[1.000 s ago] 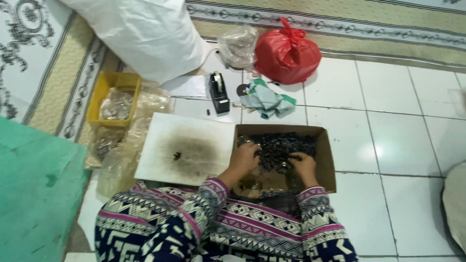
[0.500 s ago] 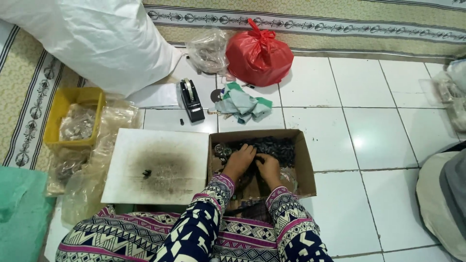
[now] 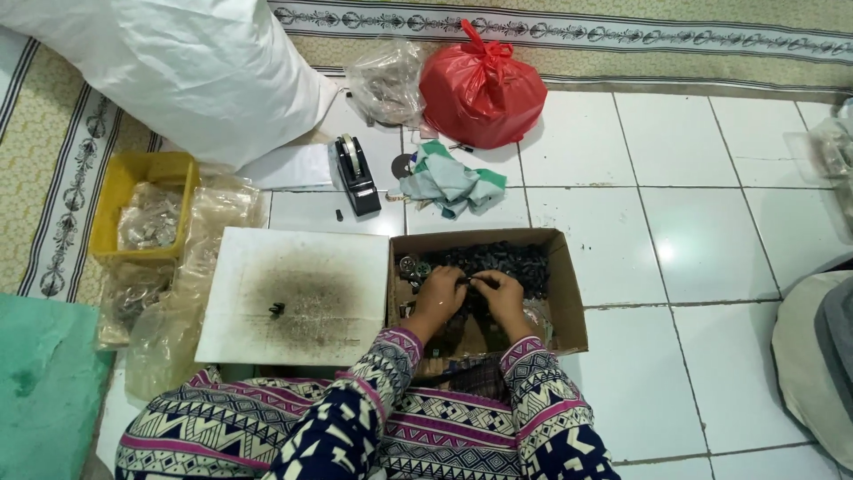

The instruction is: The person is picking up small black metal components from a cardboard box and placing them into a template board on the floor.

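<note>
head view: left hand (image 3: 438, 295) and right hand (image 3: 503, 296) still pinch one small dark part (image 3: 471, 282) over the cardboard box (image 3: 566, 307).

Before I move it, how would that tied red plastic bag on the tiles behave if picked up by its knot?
The red plastic bag bulges full, so it probably hangs with some weight. Its thin, glossy film looks floppy and likely sags around the contents. The knotted top seems a fair grip, though slippery.

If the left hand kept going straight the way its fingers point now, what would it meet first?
The left hand points up and right inside the cardboard box, so it would probably meet the right hand almost at once; depth is hard to judge. Past that lies the pile of small dark parts.
</note>
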